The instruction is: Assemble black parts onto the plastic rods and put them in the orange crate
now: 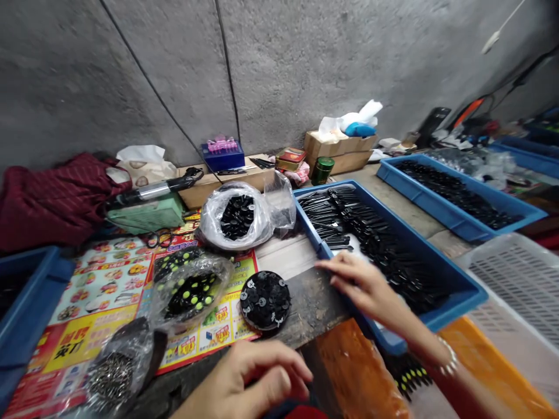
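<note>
My right hand [364,285] reaches over the near-left corner of a blue tray [454,302] full of long black parts [384,250]; its fingers are stretched out and apart, touching the tray's rim. My left hand [248,378] hovers low at the table's front edge, fingers curled with thumb against them; what they hold, if anything, is hidden. Just beyond it lies a round black dish [265,301] of small black pieces.
Clear bags hold black discs [238,216], green-dotted black parts [192,288] and metal bits [111,375]. A printed flyer [100,302] covers the table. More blue trays stand at left [26,314] and far right [458,195]. A white basket [515,285] and orange bin [349,372] sit nearby.
</note>
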The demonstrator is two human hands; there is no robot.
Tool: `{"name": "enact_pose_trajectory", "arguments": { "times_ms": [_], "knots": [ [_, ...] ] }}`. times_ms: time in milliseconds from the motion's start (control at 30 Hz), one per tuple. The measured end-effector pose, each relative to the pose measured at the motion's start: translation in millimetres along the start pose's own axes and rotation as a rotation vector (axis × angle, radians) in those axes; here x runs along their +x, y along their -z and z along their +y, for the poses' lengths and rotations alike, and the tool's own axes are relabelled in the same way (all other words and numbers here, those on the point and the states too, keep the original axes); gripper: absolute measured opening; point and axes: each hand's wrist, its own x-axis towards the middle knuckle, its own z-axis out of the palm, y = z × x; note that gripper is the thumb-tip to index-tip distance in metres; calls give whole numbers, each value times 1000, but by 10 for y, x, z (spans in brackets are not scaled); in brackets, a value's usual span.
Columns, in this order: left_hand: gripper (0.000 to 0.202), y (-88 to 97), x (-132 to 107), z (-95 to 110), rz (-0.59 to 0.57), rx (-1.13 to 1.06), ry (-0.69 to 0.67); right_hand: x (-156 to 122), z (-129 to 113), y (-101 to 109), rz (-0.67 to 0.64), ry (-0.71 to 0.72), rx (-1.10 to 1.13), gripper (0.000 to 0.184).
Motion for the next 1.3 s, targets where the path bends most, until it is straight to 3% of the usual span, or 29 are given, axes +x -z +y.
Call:
{"name": "enact_pose_trajectory", "arguments": {
  "times_ms": [67,133,233,367,500,600,700,800,900,967,1133,1300],
  "knots": [
    [45,78,66,-256,147,5,-35,-241,-288,-258,-104,15,114,35],
    [51,155,86,-532,200,-12,6,-429,-468,-511,-191,-15,149,33],
    [60,193,46,-829,170,-63,100,-602,-585,-813,-233,-12,160,26],
    [63,124,-43,-946,102,-93,194,-711,-662,-1035,-298,36,68,28],
    [47,34,-122,-950,114,36,211,-777,-743,-1149,-301,57,27,30],
    [36,-19,-201,-966,236,245,139,-795,-748,-1244,-250,12,139,29],
    [35,-50,-294,-1020,355,599,-23,-784,-699,-1348,-223,-107,290,21],
    [29,-46,-361,-1119,414,925,-257,-778,-629,-1446,-345,-334,494,14],
    [27,-6,-381,-1203,396,1052,-399,-791,-576,-1532,-477,-556,742,20],
    [27,39,-373,-1210,391,1040,-402,-797,-561,-1565,-472,-629,826,23],
    [29,170,-304,-1108,446,745,-212,-768,-544,-1532,-263,-692,945,38],
    [34,185,-210,-1106,355,457,-93,-760,-462,-1509,-165,-731,1058,42]
  ]
}}
